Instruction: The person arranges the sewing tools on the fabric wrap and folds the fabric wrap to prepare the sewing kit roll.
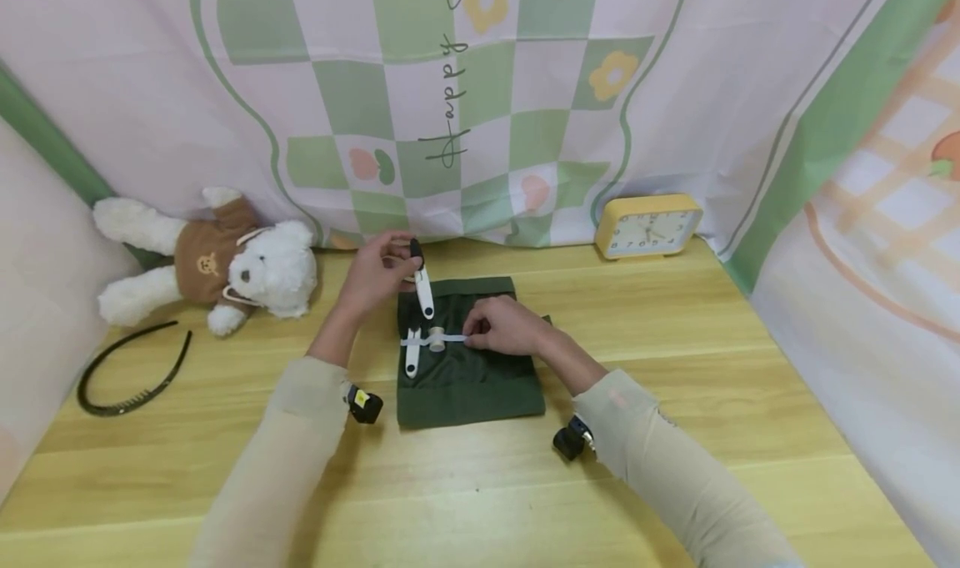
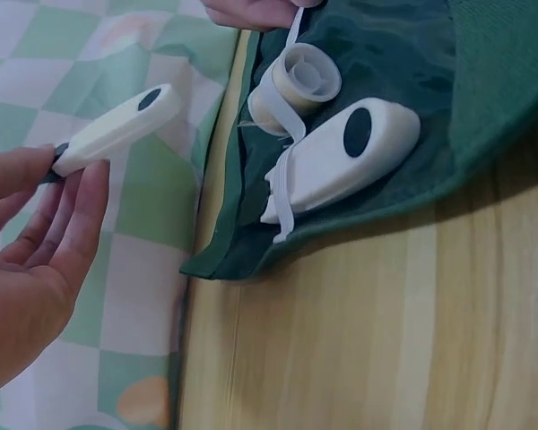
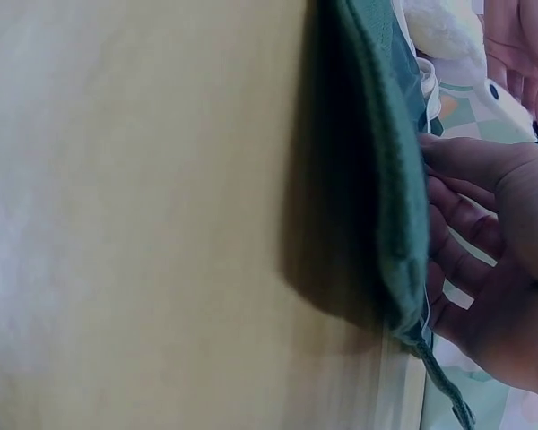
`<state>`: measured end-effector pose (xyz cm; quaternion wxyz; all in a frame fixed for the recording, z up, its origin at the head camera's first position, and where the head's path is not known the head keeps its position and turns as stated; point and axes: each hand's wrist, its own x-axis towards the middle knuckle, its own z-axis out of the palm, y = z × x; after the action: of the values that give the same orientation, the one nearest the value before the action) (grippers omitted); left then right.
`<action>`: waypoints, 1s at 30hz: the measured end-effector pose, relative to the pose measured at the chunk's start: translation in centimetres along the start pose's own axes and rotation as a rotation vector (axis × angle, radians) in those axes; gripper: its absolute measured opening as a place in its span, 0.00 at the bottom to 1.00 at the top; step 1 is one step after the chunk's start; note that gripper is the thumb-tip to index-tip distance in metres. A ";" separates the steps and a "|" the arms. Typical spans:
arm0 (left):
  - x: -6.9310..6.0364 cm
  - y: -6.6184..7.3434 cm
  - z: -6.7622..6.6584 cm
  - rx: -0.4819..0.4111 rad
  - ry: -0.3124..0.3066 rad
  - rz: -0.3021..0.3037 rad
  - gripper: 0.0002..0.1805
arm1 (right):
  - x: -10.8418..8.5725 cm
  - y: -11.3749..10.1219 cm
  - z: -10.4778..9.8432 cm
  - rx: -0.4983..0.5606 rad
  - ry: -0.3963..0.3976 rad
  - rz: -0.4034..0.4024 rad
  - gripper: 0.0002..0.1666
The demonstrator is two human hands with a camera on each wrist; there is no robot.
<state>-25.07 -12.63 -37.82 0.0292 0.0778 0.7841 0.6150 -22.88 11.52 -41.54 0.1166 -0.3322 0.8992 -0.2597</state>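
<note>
A dark green cloth pouch point(image 1: 468, 405) lies spread open on the table. Across it runs a white elastic band point(image 1: 454, 338), whose right part my right hand point(image 1: 506, 326) pinches between thumb and fingers. Under the band sit a small thread spool point(image 2: 312, 73) and a white tool with a black oval point(image 2: 359, 148). My left hand point(image 1: 375, 272) holds a slim white tool point(image 2: 117, 130) by its black end, above the pouch's upper left part. That tool's exact kind cannot be made out. In the right wrist view, the pouch's edge point(image 3: 399, 206) hides my right fingertips.
A white plush dog point(image 1: 258, 268) in a brown top lies at the back left, with a black headband point(image 1: 90, 393) nearer the front. At the back right stands a yellow clock point(image 1: 648, 226). A checked curtain point(image 1: 487, 76) hangs along the table's back edge.
</note>
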 end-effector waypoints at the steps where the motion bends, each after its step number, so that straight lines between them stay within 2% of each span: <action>1: 0.1 0.0 0.1 -0.001 0.007 0.002 0.24 | 0.0 0.0 0.0 -0.002 0.005 -0.003 0.03; 6: 0.5 0.1 0.7 -0.009 0.016 0.009 0.24 | -0.1 0.1 0.0 -0.012 0.026 -0.021 0.04; 14: 1.0 -0.2 1.7 0.006 0.010 -0.012 0.23 | -0.3 0.0 0.0 -0.027 0.064 -0.075 0.03; 30: 1.2 -0.7 2.9 0.060 -0.070 -0.016 0.22 | -0.4 0.1 -0.1 -0.038 0.088 -0.131 0.03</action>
<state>-25.87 -9.82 -39.17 0.0592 0.0940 0.8014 0.5877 -22.65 11.93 -41.52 0.0532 -0.3808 0.8846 -0.2641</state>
